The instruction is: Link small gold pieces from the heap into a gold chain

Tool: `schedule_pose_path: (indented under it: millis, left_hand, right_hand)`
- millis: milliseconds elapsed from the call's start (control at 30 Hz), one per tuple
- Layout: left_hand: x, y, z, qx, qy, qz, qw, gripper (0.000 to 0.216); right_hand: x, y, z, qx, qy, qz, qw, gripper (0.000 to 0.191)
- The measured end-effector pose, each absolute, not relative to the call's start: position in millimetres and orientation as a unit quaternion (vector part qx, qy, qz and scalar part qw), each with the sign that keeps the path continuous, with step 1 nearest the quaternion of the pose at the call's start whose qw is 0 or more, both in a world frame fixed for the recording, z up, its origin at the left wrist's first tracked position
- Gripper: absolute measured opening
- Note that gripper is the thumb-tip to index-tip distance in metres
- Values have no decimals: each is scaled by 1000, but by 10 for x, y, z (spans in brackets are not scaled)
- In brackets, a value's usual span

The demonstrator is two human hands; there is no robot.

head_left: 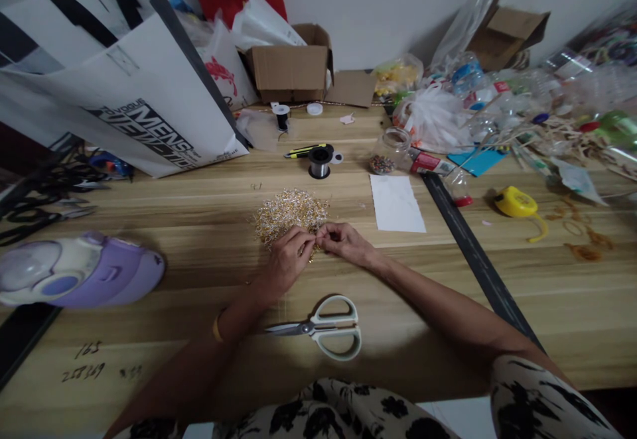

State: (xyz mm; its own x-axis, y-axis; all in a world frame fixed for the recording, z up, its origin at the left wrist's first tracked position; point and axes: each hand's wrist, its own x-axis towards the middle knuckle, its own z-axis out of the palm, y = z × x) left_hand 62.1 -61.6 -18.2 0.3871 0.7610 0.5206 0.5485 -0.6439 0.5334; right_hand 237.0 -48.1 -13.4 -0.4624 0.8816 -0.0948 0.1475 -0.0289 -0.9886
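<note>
Centrally, the left hand (pixel 291 253) and right hand (pixel 343 240) are working close together, both pinching closed, anything held being too small to tell; the gold-and-silver pile (pixel 289 210) is lying on their far side, the scissors (pixel 309 327) on the near side

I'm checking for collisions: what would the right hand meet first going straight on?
Most likely the left hand, directly ahead of the right hand; whether they touch is unclear.
</note>
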Motion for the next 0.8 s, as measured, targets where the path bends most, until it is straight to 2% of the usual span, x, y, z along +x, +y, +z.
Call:
schedule_pose_path:
  millis: [233, 367, 600, 800]
  left_hand:
    - [638, -576, -176, 780, 439, 403, 192, 9]
    - [650, -561, -181, 751, 461, 409, 239, 9]
    - [652, -530, -240, 651, 498, 398, 412, 8]
    - [611, -483, -201, 603, 490, 371, 509, 13]
  right_hand:
    - [2334, -508, -126, -413, -642, 549, 341, 18]
    - [2318, -529, -149, -415, -686, 473, 366, 14]
    - [2358, -543, -227, -394, -783, 302, 374, 7]
    - [2367, -540, -230, -390, -790, 279, 382, 11]
